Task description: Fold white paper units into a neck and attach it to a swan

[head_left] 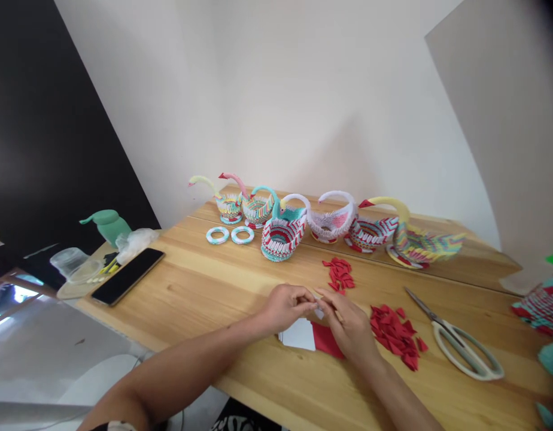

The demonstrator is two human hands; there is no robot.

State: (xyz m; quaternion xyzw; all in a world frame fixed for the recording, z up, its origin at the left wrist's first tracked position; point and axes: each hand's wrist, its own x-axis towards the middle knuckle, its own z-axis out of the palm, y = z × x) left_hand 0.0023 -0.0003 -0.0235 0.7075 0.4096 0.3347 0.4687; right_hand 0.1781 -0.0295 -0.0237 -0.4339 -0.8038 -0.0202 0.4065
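White paper piece (319,312): was pinched between both hands above the wooden table (191,305), a little below and right of the view's centre.
Left hand (288,306): lay at 9 o'clock of the piece; had thumb and forefinger brought together with next to no gap, gripping the paper; could not tell the exact set of the lower fingers.
Right hand (348,323): lay at 4 o'clock; held the same piece in a close fingertip pinch, with the remaining fingers loosely curled.
Pinch: seemed to be a fold or crease in the making; called for light, even pressure and for matching edges before pressing.
Crease: probably best steadied with 1 hand and run along with the other thumb; risked skewing if twisted between the 2 hands.
Paper look: appeared white, thin and small, perhaps partly folded; was mostly covered, so impossible to read in full outline.
White sheets (298,334): lay stacked between 7 and 8 o'clock, slightly uneven along the left edge.
Red paper (328,340): lay just beside the stack, between 5 and 6 o'clock, partly under the right hand's outline.
Red heaps: sat at 1 o'clock (339,274) and between 3 and 4 o'clock (395,335), loose and pointed.
Scissors (460,347): rested beyond the nearer heap, blades toward 10 o'clock.
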